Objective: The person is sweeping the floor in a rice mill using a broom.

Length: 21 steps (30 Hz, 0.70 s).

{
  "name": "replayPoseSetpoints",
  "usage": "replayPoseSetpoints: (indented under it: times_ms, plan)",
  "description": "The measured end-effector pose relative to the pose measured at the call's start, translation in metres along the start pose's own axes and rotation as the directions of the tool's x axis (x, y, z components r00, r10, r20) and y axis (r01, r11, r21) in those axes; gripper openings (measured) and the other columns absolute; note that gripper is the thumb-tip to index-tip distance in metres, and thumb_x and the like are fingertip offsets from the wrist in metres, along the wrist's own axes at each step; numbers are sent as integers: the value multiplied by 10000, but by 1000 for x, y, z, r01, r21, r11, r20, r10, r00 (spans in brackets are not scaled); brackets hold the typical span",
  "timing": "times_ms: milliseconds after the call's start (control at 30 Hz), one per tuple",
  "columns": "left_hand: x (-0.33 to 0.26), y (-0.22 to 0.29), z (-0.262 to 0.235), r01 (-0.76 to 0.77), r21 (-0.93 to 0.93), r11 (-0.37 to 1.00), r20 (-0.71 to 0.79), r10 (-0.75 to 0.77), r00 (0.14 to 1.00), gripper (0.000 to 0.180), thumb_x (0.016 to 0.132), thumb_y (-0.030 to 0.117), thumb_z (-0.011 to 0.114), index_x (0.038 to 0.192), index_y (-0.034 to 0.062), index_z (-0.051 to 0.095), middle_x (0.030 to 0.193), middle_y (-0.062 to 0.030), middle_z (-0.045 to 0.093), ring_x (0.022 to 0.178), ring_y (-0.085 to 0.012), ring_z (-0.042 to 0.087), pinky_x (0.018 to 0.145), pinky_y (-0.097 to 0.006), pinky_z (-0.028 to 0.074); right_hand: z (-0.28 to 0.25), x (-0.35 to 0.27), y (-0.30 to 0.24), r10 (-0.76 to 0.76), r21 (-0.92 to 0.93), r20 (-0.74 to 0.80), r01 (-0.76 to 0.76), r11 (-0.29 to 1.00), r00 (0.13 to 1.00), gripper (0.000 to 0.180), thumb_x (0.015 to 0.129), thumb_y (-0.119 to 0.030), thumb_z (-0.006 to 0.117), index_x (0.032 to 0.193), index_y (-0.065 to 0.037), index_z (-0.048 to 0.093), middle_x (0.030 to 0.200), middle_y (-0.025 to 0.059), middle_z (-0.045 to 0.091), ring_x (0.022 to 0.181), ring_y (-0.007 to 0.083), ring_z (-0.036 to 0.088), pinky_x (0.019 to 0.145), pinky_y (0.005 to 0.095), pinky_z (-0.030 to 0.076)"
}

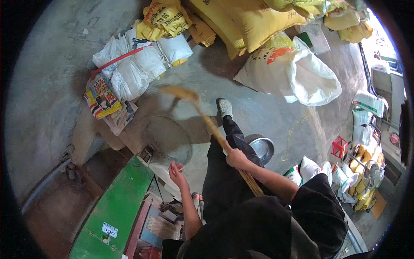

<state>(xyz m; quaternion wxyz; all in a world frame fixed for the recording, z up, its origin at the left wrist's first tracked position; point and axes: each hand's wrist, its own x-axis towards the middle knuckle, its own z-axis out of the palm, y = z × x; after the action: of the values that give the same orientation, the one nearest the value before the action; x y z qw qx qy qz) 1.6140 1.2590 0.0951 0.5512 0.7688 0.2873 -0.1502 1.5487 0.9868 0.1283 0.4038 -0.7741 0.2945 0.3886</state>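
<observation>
Ok, R hand [235,158] is closed round the handle of the broom [212,127]. Grip's partway along, w/ the rear end running back past the fist toward the waist, prob. for balance & 1-handed control. Broom sits in front of the body, slanting out fwd-left; head's over the bare floor [202,71], slightly blurred, can't tell if touching. L hand [176,173] holds nothing, fingers loosely curled, out to the side, prob. to clear the handle.

Red strap [120,59] crosses the folded white sacks [133,73], prob. to bundle them. White open sack [267,73] gapes rightward; stiff cloth prob. holds the mouth wide. Metal basin [261,149] is by the R leg, prob. parked within reach.

Count: 1 broom, 1 strap, 1 open sack, 1 basin, 1 red basket [339,147], at least 2 big yellow sacks [263,21]. Folded sacks: several, overlapped, no exact qty.
</observation>
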Motion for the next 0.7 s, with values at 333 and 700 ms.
replayPoseSetpoints:
  times_ms: [333,700]
  plan:
    - [-22,9,52,35,67,997,158,-45,986,332,924,345,448,1103,76,526,868,-47,602,760,-126,575,647,-259,428,14,19,44,-109,383,411,-63,922,905,556,699,-92,520,1246,-64,422,672,147,601,540,264,604,470,380,506]
    - [-99,23,154,-134,126,983,244,101,965,314,938,317,425,1106,73,529,882,-41,597,772,-111,564,636,-226,402,-35,16,319,-68,796,206,-127,591,976,540,781,-51,504,1300,-86,360,830,95,595,529,172,554,418,323,477]
